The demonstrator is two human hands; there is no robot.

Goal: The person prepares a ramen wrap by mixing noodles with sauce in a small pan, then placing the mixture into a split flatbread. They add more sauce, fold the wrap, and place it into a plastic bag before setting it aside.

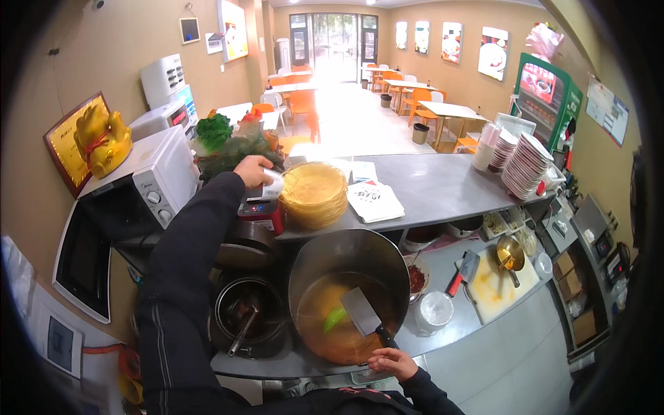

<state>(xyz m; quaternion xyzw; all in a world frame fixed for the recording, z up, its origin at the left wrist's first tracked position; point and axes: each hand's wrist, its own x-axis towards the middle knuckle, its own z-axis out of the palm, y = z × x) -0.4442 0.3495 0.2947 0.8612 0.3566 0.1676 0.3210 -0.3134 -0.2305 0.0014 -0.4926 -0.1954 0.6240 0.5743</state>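
Note:
My left hand (pixel 254 171) reaches forward to the counter. Its fingers are closed on a white paper slip (pixel 274 185) just above a small red and black receipt printer (pixel 271 217). Low at the front, my right hand (pixel 393 362) is at the end of the black handle of a cleaver (pixel 361 312), its fingers curled. The grip itself is partly hidden. The blade slants over a large deep pot (pixel 349 247) of brownish broth, in which a green piece (pixel 335 319) shows. Beside the printer stands a stack of round yellow woven baskets (pixel 315 195).
Left of the large pot is a smaller dark pot with a ladle (pixel 243 332). A microwave (pixel 149 187) with its door open stands further left. At right are a second cleaver (pixel 465 271), a cutting board (pixel 515 294), a golden pan (pixel 510 254) and stacked plates (pixel 527 166).

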